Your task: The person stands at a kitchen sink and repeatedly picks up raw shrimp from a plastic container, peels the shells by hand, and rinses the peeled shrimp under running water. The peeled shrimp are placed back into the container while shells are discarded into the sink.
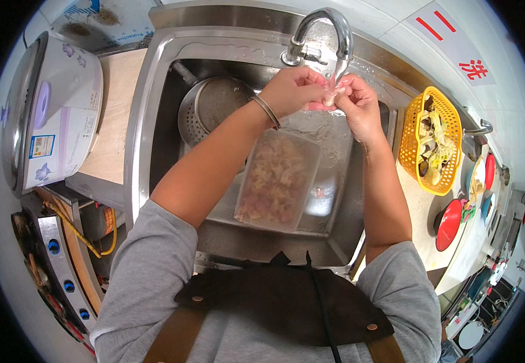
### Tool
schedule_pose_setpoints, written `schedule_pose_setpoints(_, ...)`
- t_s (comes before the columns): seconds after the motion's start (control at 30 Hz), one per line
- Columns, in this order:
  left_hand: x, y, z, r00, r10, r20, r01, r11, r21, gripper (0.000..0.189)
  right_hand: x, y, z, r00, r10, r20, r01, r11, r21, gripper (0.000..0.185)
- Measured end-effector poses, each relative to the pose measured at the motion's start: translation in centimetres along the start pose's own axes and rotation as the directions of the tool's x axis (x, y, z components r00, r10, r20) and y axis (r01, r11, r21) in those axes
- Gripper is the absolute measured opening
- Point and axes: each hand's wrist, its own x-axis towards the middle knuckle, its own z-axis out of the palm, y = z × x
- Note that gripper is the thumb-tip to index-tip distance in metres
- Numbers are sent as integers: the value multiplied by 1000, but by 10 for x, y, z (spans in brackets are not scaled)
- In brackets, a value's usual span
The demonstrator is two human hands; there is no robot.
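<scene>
Water runs from a chrome gooseneck faucet [345,41] onto both hands over a stainless steel sink [217,247]. My left hand [296,90] and my right hand [360,106] meet under the stream, their fingers pinching a small pale piece of food [330,97], perhaps meat. Just below them, in the basin, lies a translucent plastic container [278,181] filled with pale and pinkish food pieces. A metal strainer pan [199,109] rests at the basin's upper left, partly behind my left forearm. One small pinkish scrap [320,193] is on the sink floor.
A yellow plastic basket [410,149] of leafy vegetables stands right of the sink, near a red bowl [449,225]. At left are a large white lidded cooker [67,113] and a stove with blue knobs [54,246]. Part of another person shows at the lower right edge.
</scene>
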Motion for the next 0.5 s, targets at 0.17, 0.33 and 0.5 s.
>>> schedule_pose_setpoints(0.17, 2, -1, -4, 999, 9, 41, -17, 981, 194, 18, -5, -1, 1, 997, 74, 20, -76, 992, 99, 12)
schedule_pose_setpoints(0.33, 1, 3, -7, 950, 203, 238, -277, 900, 336, 21, -10, -6, -4, 980, 194, 39, -196, 919, 341, 7)
schedule_pose_setpoints(0.5, 0, 10, -12, 942, 137, 306, -286, 805, 520, 21, -13, -2, -5, 969, 224, 106, -245, 929, 276, 11)
